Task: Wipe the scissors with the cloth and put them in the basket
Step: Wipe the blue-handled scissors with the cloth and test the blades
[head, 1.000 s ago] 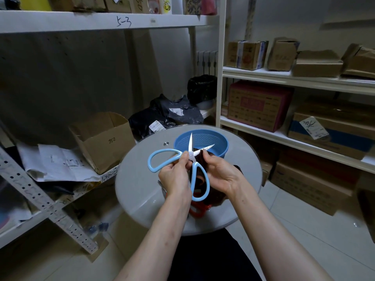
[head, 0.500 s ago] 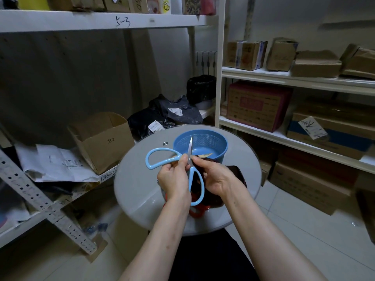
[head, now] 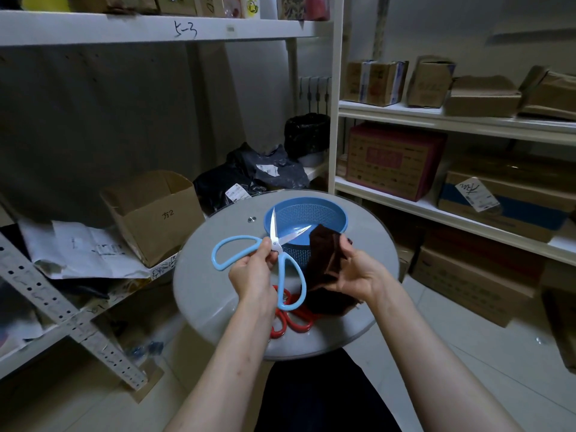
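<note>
My left hand [head: 254, 274] pinches the light-blue-handled scissors [head: 234, 252] near their pivot, above the round grey table [head: 212, 294]. Their blades are spread apart and point up and right, over the blue perforated basket [head: 307, 218]. To the right of the scissors and apart from them, my right hand [head: 353, 272] grips a dark brown cloth [head: 324, 260]. A second pair of scissors with red handles [head: 291, 321] lies on the table under my hands, partly hidden.
White shelving with cardboard boxes [head: 392, 160] stands to the right. An open cardboard box [head: 156, 213] and papers sit on a low shelf to the left. Black plastic bags [head: 249, 176] lie behind the table.
My right hand has drawn the cloth off the blades and away to the right. The scissors stayed in my left hand, their blades spread wider than half a second ago.
</note>
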